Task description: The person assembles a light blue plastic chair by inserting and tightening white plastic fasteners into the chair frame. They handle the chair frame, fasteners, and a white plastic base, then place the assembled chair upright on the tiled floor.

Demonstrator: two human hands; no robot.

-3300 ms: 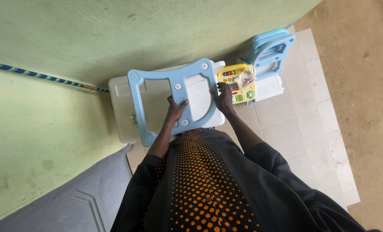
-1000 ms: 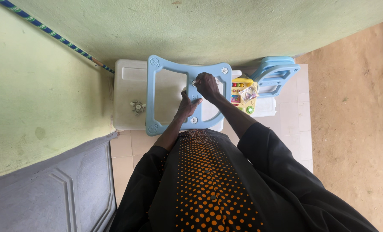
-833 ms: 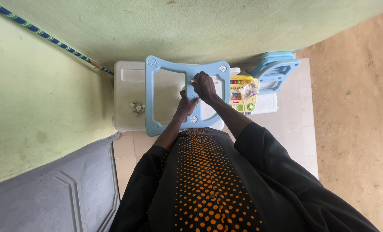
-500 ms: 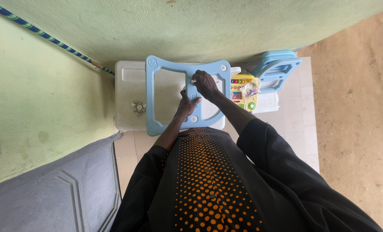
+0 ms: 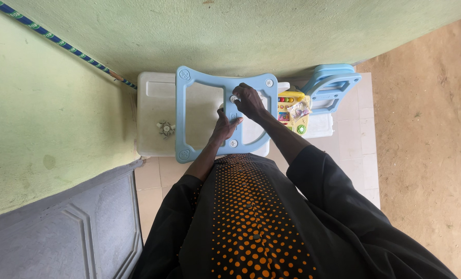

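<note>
Blue frame (image 5: 189, 119) lying flat on white box (image 5: 150, 103), close against green wall (image 5: 240, 31). Looks like moulded plastic: probably light and stiff, smooth and a little slippery on its broad faces, so best taken by the bars around its open windows, not by the flat corners. Left hand (image 5: 225, 125) pressed on the middle bar of the frame, fingers curled partly round it, grip loose rather than clenched. Right hand (image 5: 249, 101) just above it on the same bar, fingertips closed down by a small round cap (image 5: 234, 98); whether pinching the cap or only pressing on it, cannot tell. Small cluster of pale fittings (image 5: 164, 128) on the box, left of the frame. Yellow toy panel (image 5: 291, 111) right of the frame, touching the box edge. Second blue piece (image 5: 331, 85) further right. Tiled floor (image 5: 365, 139) beneath. Striped pole (image 5: 59, 46) leaning at the wall, well left of the frame.
</note>
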